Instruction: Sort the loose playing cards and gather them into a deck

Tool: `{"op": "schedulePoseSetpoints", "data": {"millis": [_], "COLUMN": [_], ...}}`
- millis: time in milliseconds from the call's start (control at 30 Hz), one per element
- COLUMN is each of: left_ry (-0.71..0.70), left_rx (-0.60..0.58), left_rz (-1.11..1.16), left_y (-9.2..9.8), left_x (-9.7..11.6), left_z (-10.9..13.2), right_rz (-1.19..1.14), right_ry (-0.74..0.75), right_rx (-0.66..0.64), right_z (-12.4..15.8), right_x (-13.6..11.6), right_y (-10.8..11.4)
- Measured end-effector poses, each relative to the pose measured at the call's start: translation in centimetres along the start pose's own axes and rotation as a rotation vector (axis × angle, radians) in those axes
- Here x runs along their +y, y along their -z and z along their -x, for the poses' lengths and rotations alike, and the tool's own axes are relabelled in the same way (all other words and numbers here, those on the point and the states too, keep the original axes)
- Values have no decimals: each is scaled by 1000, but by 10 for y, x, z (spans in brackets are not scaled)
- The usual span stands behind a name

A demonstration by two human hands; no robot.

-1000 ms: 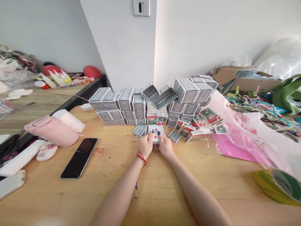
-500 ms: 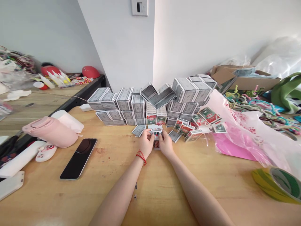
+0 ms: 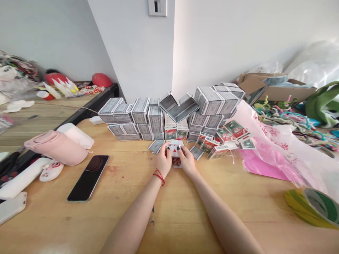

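Between my two hands is a playing card (image 3: 174, 151), its face with red hearts turned up toward me. My left hand (image 3: 164, 158) grips its left side, and my right hand (image 3: 186, 160) pinches the right side, thumbs on the face. Below it lies another card (image 3: 177, 165), partly covered by my fingers. Loose cards with grey backs lie at either side, one left (image 3: 155, 146) and one right (image 3: 196, 152). Just behind stand blocks built from folded cards (image 3: 156, 120), with a V-shaped folded piece (image 3: 178, 107) resting on top in the middle.
Boxed card decks (image 3: 209, 145) lie to the right, beside pink plastic wrapping (image 3: 265, 162) and a roll of yellow tape (image 3: 309, 208). On the left are a phone (image 3: 88, 178), a pink tumbler (image 3: 57, 147) and a white mouse (image 3: 51, 171). A cardboard box (image 3: 286, 92) stands behind right.
The card between my hands has tipped so its face with hearts now shows more fully. Both thumbs have shifted on it; the card blocks stay where they were.
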State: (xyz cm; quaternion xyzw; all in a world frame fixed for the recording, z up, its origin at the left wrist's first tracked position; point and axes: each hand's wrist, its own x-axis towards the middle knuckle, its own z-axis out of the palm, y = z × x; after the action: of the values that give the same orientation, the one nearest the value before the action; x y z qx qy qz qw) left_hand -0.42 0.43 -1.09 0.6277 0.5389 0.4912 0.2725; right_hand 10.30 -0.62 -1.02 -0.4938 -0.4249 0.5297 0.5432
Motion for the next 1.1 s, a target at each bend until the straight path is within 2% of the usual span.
{"op": "schedulePoseSetpoints", "data": {"millis": [133,267,433,567,667,900,1000,1100], "left_ry": [24,14,-110,-268,-327,-250,-233,-170], "left_rx": [-25,7,62,23,-15,46,137,247], "left_rz": [-37,-34,-144,-212,-157,-56,-68,-59], "left_y": [1,0,2,6,7,5,4,5], "left_x": [2,1,4,11,12,5,3,0], "left_z": [0,0,-1,-1,0,2,2,-1], "right_rz": [-146,-348,-512,-543,-549,-573,-575,-552], "right_ry": [-33,-110,-176,-186,-208,-280,-296,-310], "right_rx": [-8,-123,-274,-277,-296,-256,-234,-267], "right_z": [-1,-1,2,2,1,-2,-2,-2], "right_x": [0,-4,-10,-11,-11,-9,-10,-12], "right_y": [3,6,5,3,4,6,6,6]}}
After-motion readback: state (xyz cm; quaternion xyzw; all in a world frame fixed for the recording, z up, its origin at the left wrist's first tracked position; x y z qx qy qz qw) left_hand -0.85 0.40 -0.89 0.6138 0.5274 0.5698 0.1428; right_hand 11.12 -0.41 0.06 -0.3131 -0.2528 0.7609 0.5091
